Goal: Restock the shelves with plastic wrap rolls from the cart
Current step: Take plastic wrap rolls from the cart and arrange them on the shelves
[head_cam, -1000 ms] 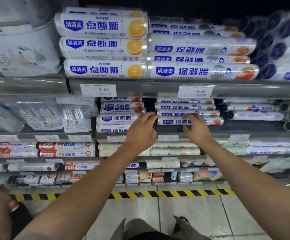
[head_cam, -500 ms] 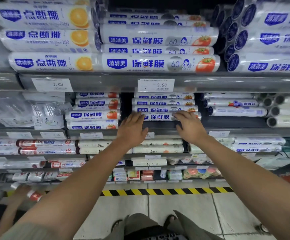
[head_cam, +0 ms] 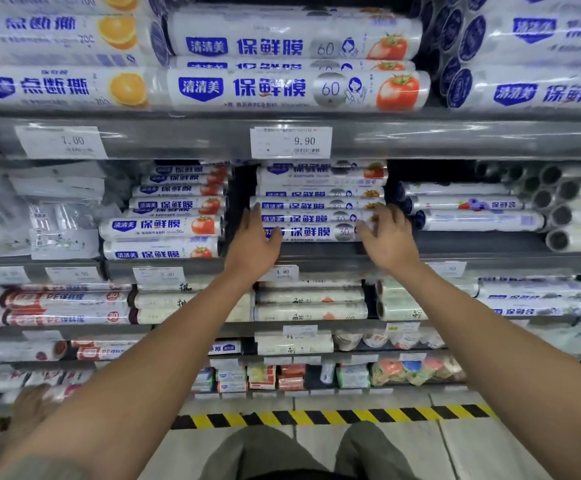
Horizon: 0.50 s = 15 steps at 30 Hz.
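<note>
Plastic wrap rolls, white with tomato labels [head_cam: 316, 232], sit stacked mid-frame; my left hand [head_cam: 254, 245] and right hand [head_cam: 387, 237], both spread open, have closed in, squaring the stack, I judge.

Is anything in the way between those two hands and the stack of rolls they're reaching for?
Nothing visible. The left hand and right hand already rest against the ends of the front white plastic wrap roll with blue lettering, at the open front of the grey metal shelf.

Grey shelf [head_cam: 316, 249] carries stacked plastic wrap rolls [head_cam: 316, 232].
</note>
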Tool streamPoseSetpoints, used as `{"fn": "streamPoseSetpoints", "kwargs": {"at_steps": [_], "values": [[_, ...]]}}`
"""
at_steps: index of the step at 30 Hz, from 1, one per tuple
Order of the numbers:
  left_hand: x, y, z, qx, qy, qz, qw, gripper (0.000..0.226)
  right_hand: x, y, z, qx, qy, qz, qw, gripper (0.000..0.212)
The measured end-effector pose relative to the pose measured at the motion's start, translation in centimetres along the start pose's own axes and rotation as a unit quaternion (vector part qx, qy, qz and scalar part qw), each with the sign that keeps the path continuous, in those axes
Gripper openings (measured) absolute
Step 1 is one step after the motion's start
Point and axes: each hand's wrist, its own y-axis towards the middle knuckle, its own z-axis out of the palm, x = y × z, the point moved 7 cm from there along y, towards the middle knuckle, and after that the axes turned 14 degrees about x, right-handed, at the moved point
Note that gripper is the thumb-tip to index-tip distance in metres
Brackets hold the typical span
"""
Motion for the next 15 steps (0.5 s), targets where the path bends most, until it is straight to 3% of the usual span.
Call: {"fn": "streamPoseSetpoints", "kwargs": {"at_steps": [3,9,12,15], "values": [[-0.4,0.3,-0.4,-0.030,-0.027,-0.004,0.999,0.074,-0.4,1.1,-0.3,-0.006,0.051,0.005,0.999,0.063],[-0.6,0.4,-0.6,-0.053,-0.007,0.003,0.999,0.072,-1.0,1.6,-0.2,-0.011,0.049,-0.004,0.999,0.052],[-1.0,0.7,-0.3,-0.044,0.005,0.013,0.999,0.072,0.9,2.2,-1.3,-0.036,-0.081,-0.042,0.995,0.053],[-1.7,0.4,0.5,-0.065,0.073,0.030,0.995,0.071,4.5,4.6,-1.2,0.023,-0.167,-0.097,0.981,0.068]]}}
